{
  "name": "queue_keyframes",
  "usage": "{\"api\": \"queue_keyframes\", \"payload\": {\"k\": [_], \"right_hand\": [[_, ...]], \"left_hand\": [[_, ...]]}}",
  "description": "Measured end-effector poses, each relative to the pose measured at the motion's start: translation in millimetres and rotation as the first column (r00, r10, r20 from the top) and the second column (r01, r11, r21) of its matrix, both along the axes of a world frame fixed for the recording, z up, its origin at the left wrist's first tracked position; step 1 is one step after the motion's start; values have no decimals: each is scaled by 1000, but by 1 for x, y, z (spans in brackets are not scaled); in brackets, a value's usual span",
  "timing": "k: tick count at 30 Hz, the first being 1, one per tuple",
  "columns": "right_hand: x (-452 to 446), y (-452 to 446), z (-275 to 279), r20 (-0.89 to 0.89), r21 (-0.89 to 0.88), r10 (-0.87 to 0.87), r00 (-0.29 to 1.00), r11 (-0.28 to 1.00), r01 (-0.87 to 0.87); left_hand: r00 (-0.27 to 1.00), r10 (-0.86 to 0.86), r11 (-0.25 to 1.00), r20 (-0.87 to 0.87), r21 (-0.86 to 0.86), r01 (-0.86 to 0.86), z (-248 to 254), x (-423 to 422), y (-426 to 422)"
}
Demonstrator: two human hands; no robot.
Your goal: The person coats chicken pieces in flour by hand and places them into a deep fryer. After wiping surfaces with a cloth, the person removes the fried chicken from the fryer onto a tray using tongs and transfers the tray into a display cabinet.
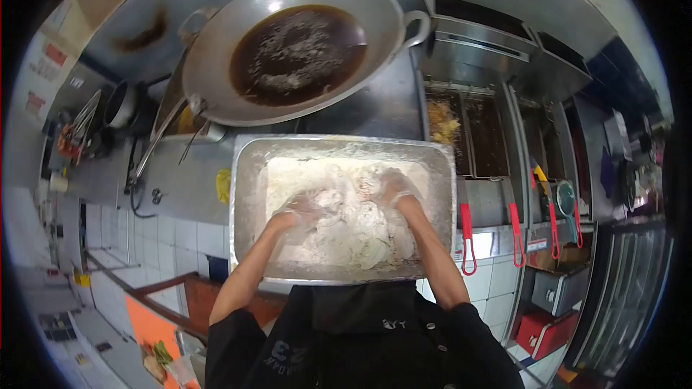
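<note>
A deep rectangular metal tray [245, 173] holds white flour [285, 173] and several flour-coated pieces [369, 248] heaped toward the near side. Inside it, my left hand [306, 205] has its fingers curled round a floured piece [330, 198]. Opposite, my right hand [395, 187] closes on another floured lump [370, 181]. Both hands appear to be in thin clear gloves dusted with flour. The exact kind of the coated pieces is hidden by the flour.
Beyond the tray stands a large wok [209, 65] of bubbling dark oil [288, 50]. To the right are fryer wells [483, 133] with red-handled baskets [467, 238]. A long-handled utensil [162, 137] leans on the wok's left side. A yellow packet [223, 186] lies beside the tray.
</note>
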State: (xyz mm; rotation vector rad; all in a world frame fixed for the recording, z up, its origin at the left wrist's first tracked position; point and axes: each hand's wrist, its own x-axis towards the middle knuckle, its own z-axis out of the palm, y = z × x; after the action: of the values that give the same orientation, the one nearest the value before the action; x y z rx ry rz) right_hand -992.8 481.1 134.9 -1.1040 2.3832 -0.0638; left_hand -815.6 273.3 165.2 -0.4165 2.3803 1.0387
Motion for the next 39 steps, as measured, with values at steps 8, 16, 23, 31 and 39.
{"api": "queue_keyframes", "payload": {"k": [8,16,23,31,39], "right_hand": [[-25,8,-8,752,-480,115,649,770,420],[31,-100,-6,512,-90,102,853,994,-65],[17,-82,-22,579,-296,64,813,945,137],[-4,-2,18,310,-180,-82,947,973,143],[-29,-10,27,293,43,-127,948,992,119]], "left_hand": [[962,227,962,-151,-121,-246,35,53,-41],[903,-178,602,-390,-769,-214,-23,47,-14],[992,-77,824,100,-554,119,42,37,-39],[991,-134,763,6,-638,106,-20,33,-36],[828,-486,733,279,-385,560,58,-52,-25]]}}
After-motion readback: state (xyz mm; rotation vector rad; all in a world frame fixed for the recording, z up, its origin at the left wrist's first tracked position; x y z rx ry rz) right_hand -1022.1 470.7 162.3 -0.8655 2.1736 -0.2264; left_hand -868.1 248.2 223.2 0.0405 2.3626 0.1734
